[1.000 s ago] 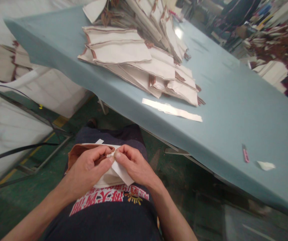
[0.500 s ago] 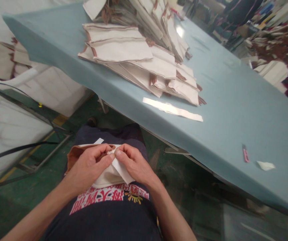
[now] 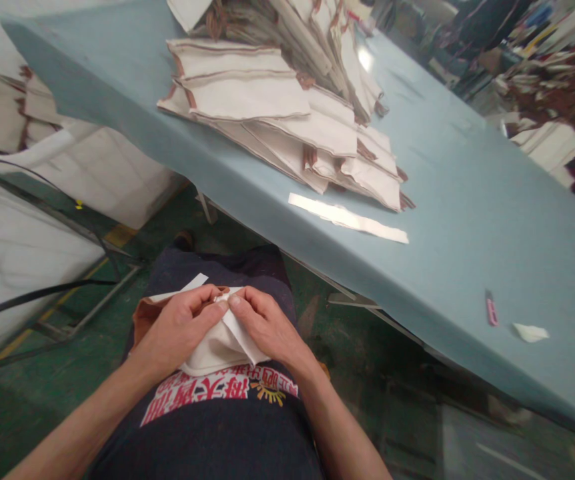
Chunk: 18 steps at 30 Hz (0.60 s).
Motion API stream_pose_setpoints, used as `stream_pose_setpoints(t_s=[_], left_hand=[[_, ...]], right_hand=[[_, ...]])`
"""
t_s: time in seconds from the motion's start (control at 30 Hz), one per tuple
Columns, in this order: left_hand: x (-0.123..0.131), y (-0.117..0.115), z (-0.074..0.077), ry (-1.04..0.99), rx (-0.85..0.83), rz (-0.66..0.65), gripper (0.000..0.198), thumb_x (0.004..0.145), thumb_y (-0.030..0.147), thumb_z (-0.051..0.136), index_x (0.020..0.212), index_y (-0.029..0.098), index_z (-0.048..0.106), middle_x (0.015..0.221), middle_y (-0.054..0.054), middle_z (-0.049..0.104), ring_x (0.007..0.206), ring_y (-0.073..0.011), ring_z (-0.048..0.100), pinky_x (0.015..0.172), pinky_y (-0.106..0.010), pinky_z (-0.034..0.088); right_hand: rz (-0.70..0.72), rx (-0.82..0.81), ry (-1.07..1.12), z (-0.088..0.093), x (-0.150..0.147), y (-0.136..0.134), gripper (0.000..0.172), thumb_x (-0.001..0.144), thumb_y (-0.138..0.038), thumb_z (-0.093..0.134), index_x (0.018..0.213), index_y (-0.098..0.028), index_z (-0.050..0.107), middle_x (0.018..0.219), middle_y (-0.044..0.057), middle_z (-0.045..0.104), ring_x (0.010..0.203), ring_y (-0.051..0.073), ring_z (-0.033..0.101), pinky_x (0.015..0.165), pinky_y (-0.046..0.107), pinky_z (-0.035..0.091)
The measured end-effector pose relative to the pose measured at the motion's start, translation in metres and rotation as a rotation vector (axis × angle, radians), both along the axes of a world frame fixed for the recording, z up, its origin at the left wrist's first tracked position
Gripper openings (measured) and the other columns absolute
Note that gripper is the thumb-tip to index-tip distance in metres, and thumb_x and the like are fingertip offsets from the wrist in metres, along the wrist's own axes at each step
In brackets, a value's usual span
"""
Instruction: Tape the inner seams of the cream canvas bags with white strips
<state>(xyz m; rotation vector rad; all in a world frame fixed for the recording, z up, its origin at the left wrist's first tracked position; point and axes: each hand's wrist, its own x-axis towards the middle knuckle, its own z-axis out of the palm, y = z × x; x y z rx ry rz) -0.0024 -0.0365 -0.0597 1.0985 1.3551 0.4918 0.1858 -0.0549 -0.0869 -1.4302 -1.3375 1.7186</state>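
Observation:
In my lap lies a cream cloth bag (image 3: 215, 350) with brown trim. My left hand (image 3: 177, 330) and my right hand (image 3: 262, 327) meet over its top edge, fingers pinched together on the cloth and on a white paper strip (image 3: 240, 333) that slants down under my right thumb. Another end of white paper (image 3: 192, 283) pokes out behind my left hand.
A blue-grey table (image 3: 467, 220) stands in front, carrying a big pile of similar cream bags (image 3: 287, 100), a long white strip (image 3: 347, 219), a small pink tool (image 3: 491, 309) and a paper scrap (image 3: 530, 331). White sacks on a metal frame (image 3: 27, 240) stand at left.
My hands stay pinched on the bag's edge and barely shift. The view has tilted slightly, so the table and pile sit a little lower and to the right.

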Motion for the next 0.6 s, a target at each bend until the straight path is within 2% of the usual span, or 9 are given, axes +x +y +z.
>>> stream_pose_setpoints(t_s=[0.2, 0.6], left_hand=[[-0.0031, -0.0022, -0.0049, 0.009, 0.001, 0.013, 0.046, 0.081, 0.067, 0.076, 0.082, 0.021, 0.074, 0.075, -0.003, 0.075, 0.067, -0.0203, 0.059, 0.057, -0.026, 0.043], [-0.0018, -0.0036, -0.0007, 0.038, 0.034, 0.009, 0.046, 0.083, 0.067, 0.075, 0.08, 0.021, 0.072, 0.076, -0.003, 0.076, 0.07, -0.0213, 0.061, 0.059, -0.027, 0.045]], right_hand=[[0.009, 0.011, -0.003, -0.0043, -0.0019, 0.0016, 0.035, 0.114, -0.051, 0.06, 0.098, -0.02, 0.068, 0.096, 0.001, 0.071, 0.087, 0.017, 0.062, 0.078, 0.03, 0.046], [0.001, -0.001, -0.018, -0.0019, -0.0016, -0.0008, 0.035, 0.115, -0.051, 0.06, 0.099, -0.021, 0.068, 0.098, 0.001, 0.072, 0.09, 0.018, 0.064, 0.078, 0.03, 0.046]])
